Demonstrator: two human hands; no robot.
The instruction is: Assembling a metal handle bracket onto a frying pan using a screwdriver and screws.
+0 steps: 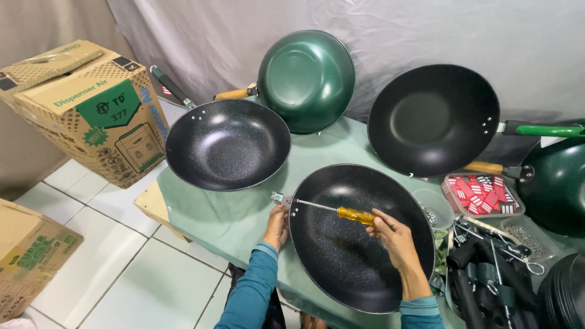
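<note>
A black speckled wok point(353, 256) lies tilted on the green-covered table point(213, 213) right in front of me. My left hand point(277, 226) grips its left rim beside a small metal handle bracket point(279, 198). My right hand point(393, 234) is closed on the yellow handle of a screwdriver point(341, 211). The screwdriver's shaft reaches left across the wok, and its tip meets the rim at the bracket.
Three more woks stand behind: a black speckled wok point(228, 145), a green wok point(308, 79) and a plain black wok point(432, 119). To the right are a box of red packets point(482, 194), a bowl of screws point(434, 210) and black handles point(487, 280). Cardboard boxes point(91, 113) stand on the tiled floor to the left.
</note>
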